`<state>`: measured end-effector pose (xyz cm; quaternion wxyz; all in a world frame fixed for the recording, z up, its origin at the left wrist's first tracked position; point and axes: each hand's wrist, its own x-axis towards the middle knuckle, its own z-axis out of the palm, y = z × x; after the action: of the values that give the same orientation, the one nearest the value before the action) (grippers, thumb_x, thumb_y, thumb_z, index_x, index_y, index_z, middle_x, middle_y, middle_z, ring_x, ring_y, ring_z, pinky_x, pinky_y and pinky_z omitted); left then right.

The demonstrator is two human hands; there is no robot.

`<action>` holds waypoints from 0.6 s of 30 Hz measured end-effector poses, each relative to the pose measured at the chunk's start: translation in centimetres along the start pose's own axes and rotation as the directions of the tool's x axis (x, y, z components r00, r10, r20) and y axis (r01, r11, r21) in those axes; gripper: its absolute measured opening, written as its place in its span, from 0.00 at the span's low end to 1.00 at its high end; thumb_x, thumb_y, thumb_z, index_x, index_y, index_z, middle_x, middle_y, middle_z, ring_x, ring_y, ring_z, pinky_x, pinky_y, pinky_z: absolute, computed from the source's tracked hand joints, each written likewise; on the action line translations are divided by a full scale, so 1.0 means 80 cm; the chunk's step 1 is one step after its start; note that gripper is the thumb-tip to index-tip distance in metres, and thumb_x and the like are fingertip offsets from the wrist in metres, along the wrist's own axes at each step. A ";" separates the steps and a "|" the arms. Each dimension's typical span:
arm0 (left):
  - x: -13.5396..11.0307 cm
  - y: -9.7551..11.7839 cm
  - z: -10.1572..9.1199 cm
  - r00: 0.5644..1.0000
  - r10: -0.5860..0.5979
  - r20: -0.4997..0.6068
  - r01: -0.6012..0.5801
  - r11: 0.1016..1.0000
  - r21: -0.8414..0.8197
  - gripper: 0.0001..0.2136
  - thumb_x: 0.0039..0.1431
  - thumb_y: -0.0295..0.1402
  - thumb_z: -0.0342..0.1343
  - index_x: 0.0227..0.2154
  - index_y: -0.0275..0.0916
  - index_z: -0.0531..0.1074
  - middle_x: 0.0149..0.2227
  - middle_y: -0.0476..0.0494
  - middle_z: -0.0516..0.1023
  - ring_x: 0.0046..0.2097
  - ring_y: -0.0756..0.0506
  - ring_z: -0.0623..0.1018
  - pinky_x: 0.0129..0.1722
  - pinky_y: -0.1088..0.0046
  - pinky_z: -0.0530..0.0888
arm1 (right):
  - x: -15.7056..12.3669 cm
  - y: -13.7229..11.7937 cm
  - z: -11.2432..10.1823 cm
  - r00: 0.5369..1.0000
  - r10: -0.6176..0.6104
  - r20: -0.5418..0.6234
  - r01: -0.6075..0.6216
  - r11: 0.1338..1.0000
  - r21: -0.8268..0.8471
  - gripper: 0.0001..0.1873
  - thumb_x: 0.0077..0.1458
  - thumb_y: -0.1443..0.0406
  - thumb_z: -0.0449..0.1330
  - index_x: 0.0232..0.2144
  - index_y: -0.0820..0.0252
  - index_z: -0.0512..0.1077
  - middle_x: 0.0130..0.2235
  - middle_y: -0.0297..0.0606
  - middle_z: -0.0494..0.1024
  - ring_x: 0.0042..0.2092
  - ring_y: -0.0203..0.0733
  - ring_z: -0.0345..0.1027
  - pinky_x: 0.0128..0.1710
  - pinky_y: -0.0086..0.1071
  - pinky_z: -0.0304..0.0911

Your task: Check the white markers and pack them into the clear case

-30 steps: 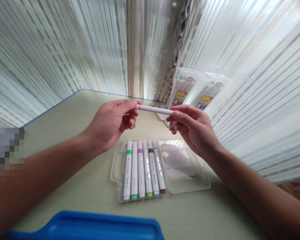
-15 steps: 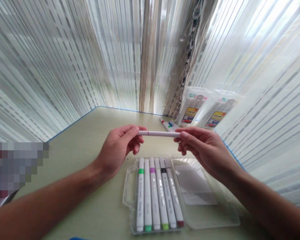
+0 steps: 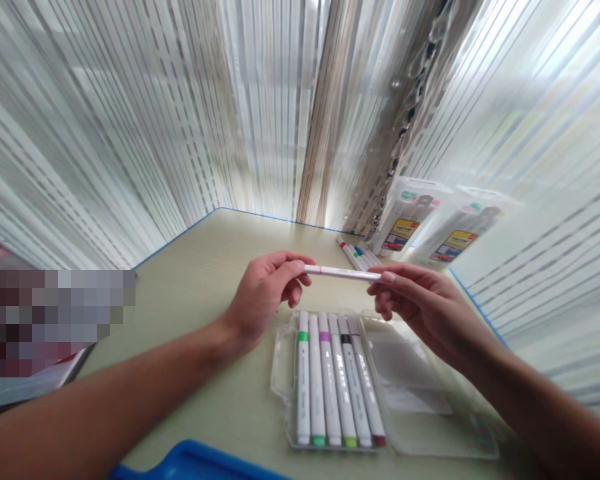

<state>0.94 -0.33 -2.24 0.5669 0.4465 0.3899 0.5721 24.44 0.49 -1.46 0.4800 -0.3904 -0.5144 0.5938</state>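
A white marker pen [image 3: 341, 272] is held level above the table, one end pinched by my left hand [image 3: 270, 297], the other by my right hand [image 3: 420, 307]. Both hands have their fingers closed on it. Below them lies an open clear plastic case [image 3: 430, 407]; its left half holds several white markers [image 3: 337, 380] with green, purple, black and red bands or tips, side by side. The right half of the case shows only a clear insert.
The pale green table [image 3: 200, 280] has a blue edge. Loose markers [image 3: 355, 253] lie at the back, by two packaged marker sets [image 3: 410, 223] leaning on striped curtains. A blue tray [image 3: 200, 463] sits at the near edge. A blurred patch covers the left side.
The view has swung, so hands and case now sit further right and lower. Both hands still hold the marker by its ends, at much the same spacing.
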 end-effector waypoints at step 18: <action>-0.008 0.001 0.003 0.990 0.025 0.138 -0.052 0.979 0.195 0.06 0.54 0.33 0.65 0.31 0.34 0.78 0.24 0.51 0.71 0.21 0.56 0.64 0.20 0.79 0.60 | -0.006 0.011 -0.009 0.996 -0.089 -0.006 0.081 0.929 -0.361 0.17 0.47 0.54 0.74 0.37 0.57 0.83 0.21 0.35 0.74 0.21 0.35 0.64 0.19 0.30 0.57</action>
<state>1.11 -0.96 -2.15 0.5334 0.5460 0.3968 0.5098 25.11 0.22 -2.44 0.4313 -0.4556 -0.6255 0.4638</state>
